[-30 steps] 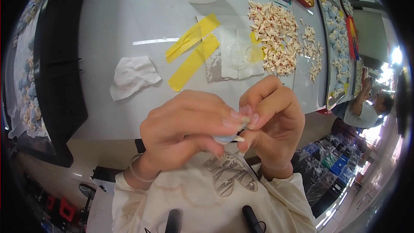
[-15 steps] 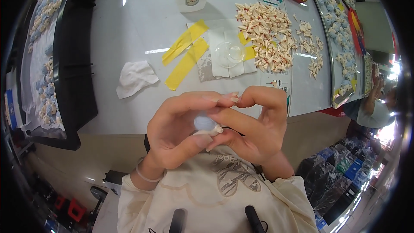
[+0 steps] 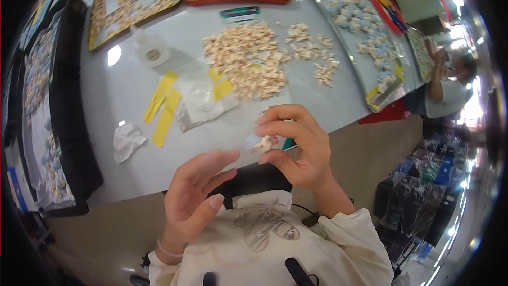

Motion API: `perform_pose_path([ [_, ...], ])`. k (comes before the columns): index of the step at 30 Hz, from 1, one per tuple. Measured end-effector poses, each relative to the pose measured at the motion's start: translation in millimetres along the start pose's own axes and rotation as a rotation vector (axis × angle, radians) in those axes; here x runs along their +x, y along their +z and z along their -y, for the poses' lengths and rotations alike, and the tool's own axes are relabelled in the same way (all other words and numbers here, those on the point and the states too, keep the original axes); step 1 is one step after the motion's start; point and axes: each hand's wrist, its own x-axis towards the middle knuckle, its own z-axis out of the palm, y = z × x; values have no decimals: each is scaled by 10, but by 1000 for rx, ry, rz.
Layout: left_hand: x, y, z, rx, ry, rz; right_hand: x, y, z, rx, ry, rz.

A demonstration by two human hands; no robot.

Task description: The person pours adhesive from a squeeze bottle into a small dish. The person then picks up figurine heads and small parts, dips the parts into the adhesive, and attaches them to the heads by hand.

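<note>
A small pale-blue and cream figurine (image 3: 261, 145) is pinched between the thumb and fingers of my right hand (image 3: 301, 148), just over the table's near edge. My left hand (image 3: 190, 196) is apart from it, to the left, with fingers curved and spread and nothing in them. Beyond the hands lies a heap of small cream pointed pieces (image 3: 243, 61), some with reddish marks. Left of the heap, a small clear dish (image 3: 203, 98) rests on white paper, beside yellow tape strips (image 3: 167, 116).
A white bottle (image 3: 151, 50) and a crumpled white tissue (image 3: 127, 142) stand to the left. A metal tray (image 3: 374, 107) of blue-and-cream figurines lies right; a black tray (image 3: 79, 132) holds more at far left. Red-edged tray (image 3: 238, 2) at the back. Another person (image 3: 450, 90) sits at far right.
Both hands held the figurine together; now my left hand has let go and moved down-left. The figurine stays in my right hand. The view has turned and shifted right, showing more trays.
</note>
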Motion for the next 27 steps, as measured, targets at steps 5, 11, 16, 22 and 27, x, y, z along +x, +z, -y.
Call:
perform_pose_path([
  [5, 34, 91, 49, 141, -5, 27, -189, -560, -269, -45, 176, -315],
  [11, 23, 186, -196, 227, -157, 429, -281, -1345, -588, -260, 403, -684],
  [16, -66, 30, -85, 275, 5, 670, -381, -1071, 44, 161, 360, -178],
  [22, -132, 5, 25, 283, 45, 774, -225, -322, 506, 991, -262, 1176],
  [27, -371, -37, -54, 424, -35, 642, -292, 7, 409, 1424, -346, 1270],
])
